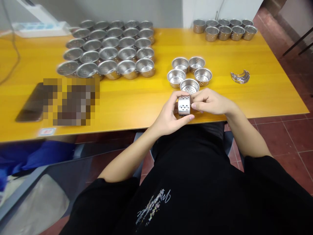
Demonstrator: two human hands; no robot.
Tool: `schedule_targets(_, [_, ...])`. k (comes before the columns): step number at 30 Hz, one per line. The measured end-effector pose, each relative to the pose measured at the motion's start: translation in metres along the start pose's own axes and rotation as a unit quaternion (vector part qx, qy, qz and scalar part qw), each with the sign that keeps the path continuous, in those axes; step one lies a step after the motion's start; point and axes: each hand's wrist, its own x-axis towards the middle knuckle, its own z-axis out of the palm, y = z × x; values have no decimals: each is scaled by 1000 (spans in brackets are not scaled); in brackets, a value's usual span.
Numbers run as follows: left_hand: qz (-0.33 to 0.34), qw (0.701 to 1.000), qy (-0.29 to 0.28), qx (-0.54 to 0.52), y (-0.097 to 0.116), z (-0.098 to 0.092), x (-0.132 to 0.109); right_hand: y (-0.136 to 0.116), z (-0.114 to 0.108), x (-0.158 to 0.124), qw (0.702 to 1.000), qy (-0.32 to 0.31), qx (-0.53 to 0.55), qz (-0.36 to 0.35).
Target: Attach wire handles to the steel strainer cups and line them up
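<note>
My left hand (168,112) is wrapped round a small perforated metal cup (184,105), which is tipped on its side above the table's front edge. Thumb and fingers grip it from below and above. Close against the cup's right side, my right hand (207,101) is closed in a pinch; whatever its fingertips hold is hidden. Just beyond both hands stands an upright perforated cup (189,86), with several more like it (176,78) grouped behind. To the right lies a small pile of thin curved metal wires (240,77).
Rows of perforated cups (127,68) fill the table's back left. More cups (225,32) stand at the back right. A dark phone (34,102) lies left, beside a pixelated patch. Far left is a power strip (41,28). The yellow table (276,94) ends at my right.
</note>
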Motion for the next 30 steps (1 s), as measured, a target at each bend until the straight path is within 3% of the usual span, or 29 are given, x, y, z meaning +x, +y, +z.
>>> schedule_targets(30, [-3, 1000, 6, -7, -1, 2, 1, 1, 2, 0, 1000, -8, -26, -1])
